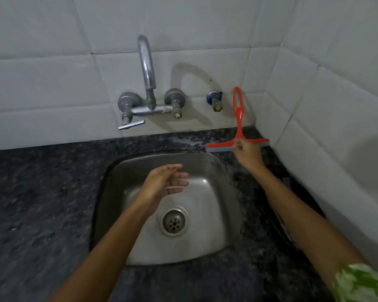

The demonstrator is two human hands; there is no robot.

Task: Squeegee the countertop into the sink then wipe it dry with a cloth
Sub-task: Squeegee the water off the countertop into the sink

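Note:
A red squeegee [238, 114] with a grey rubber blade stands upright at the back right corner of the dark speckled countertop [42, 192], its handle leaning on the tiled wall. My right hand [246, 151] reaches to its blade bar, and the fingertips pinch it where the handle joins. My left hand [164, 184] hovers over the steel sink [218, 214], fingers spread and holding nothing. No cloth is in view.
A chrome tap [147, 83] with two valves juts from the wall above the sink's back edge. A small blue valve [215, 101] sits left of the squeegee handle. Tiled walls close in at the back and the right. The drain [174, 222] is in the sink's middle.

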